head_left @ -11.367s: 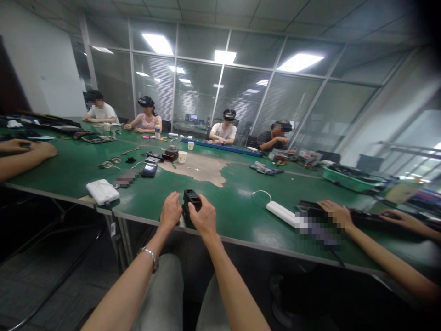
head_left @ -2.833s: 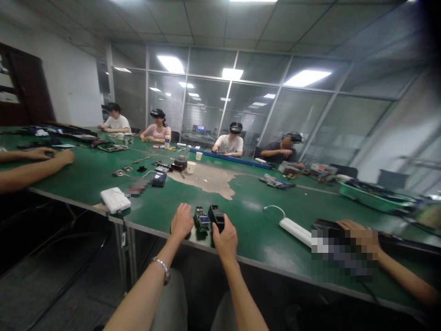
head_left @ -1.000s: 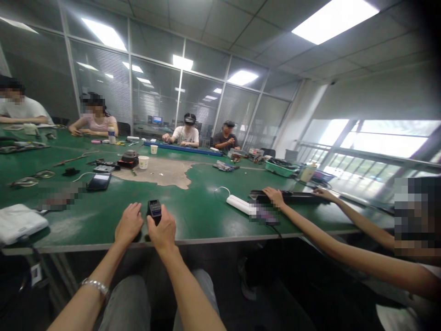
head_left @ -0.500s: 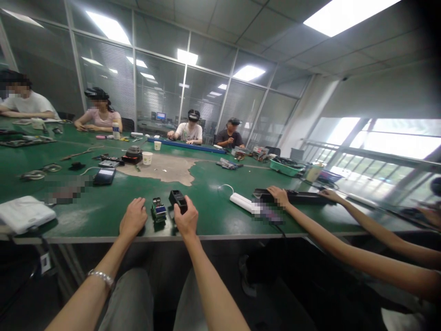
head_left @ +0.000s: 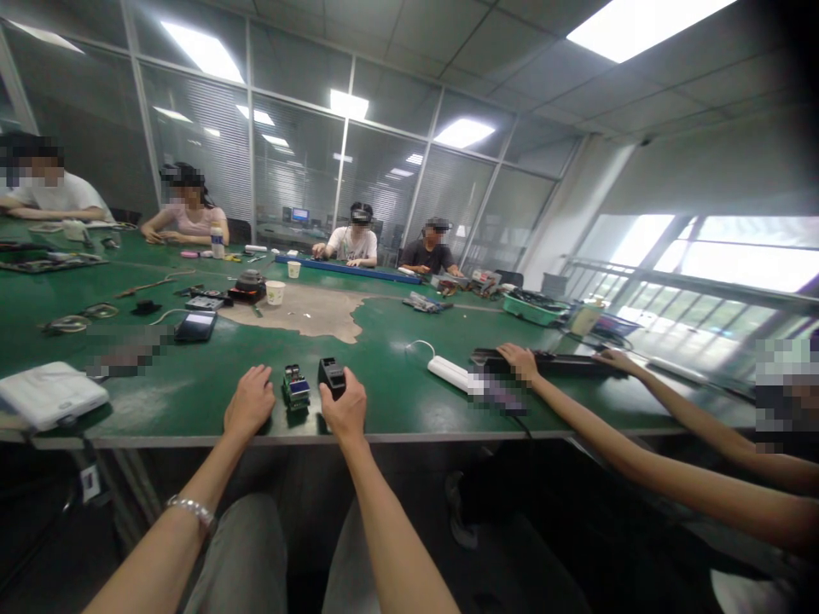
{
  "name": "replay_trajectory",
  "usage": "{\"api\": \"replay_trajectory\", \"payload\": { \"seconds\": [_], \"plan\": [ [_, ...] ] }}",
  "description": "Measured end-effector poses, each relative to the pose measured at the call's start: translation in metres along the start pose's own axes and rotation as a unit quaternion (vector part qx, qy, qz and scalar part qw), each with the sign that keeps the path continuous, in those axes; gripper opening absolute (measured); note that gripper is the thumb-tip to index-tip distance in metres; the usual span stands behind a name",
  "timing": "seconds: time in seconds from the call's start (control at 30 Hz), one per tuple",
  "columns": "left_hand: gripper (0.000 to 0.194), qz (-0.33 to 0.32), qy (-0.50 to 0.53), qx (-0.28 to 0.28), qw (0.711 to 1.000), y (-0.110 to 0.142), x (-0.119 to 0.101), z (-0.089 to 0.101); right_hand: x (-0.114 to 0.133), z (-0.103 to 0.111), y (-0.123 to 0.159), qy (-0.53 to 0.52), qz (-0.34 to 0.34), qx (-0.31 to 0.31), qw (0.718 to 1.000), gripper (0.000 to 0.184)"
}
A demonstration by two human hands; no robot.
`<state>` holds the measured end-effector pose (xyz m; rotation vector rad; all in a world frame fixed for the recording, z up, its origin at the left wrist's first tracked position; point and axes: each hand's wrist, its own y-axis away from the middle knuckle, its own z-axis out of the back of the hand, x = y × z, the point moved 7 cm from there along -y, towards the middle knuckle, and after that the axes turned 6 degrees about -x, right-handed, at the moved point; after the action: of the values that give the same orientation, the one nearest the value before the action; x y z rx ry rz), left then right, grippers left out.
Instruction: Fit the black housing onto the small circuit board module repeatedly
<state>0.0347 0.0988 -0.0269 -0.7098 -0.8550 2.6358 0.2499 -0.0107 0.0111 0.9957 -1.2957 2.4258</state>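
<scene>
My right hand point(head_left: 347, 404) is wrapped round a black boxy plastic casing point(head_left: 331, 375), holding it just above or on the green table; I cannot tell which. The casing's far end shows a recess. To the left of it stands a small electronic module point(head_left: 296, 388) with a blue part and green circuit boards, touched by neither hand. My left hand point(head_left: 251, 401) rests on the table beside that module, its fingers loosely extended and nothing visible in them. Part of its underside is hidden.
A white power strip point(head_left: 448, 373) lies to the right, near a co-worker's hand point(head_left: 518, 362) on a long black part point(head_left: 563, 364). A white box point(head_left: 51, 396) sits at the left edge. Paper cups point(head_left: 275, 292) and a phone-like device point(head_left: 195, 326) are farther back.
The black casing in my right hand has turned slightly more upright. My left hand and the electronic module stay in place. Across the table, a person's raised hand has lowered.
</scene>
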Motion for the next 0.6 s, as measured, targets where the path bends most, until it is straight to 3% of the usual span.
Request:
{"api": "replay_trajectory", "payload": {
  "seconds": [0.23, 0.6],
  "plan": [
    [0.05, 0.001, -0.002, 0.006, 1.0, -0.0007, 0.0015, -0.0038, -0.0049, 0.0049, -0.0002, -0.006, 0.013, -0.06, 0.998, 0.052],
    [0.049, -0.001, 0.001, 0.003, 1.0, -0.0005, 0.0025, -0.0054, -0.0027, -0.0047, 0.0004, 0.022, 0.027, 0.022, 0.999, 0.061]
  ]
}}
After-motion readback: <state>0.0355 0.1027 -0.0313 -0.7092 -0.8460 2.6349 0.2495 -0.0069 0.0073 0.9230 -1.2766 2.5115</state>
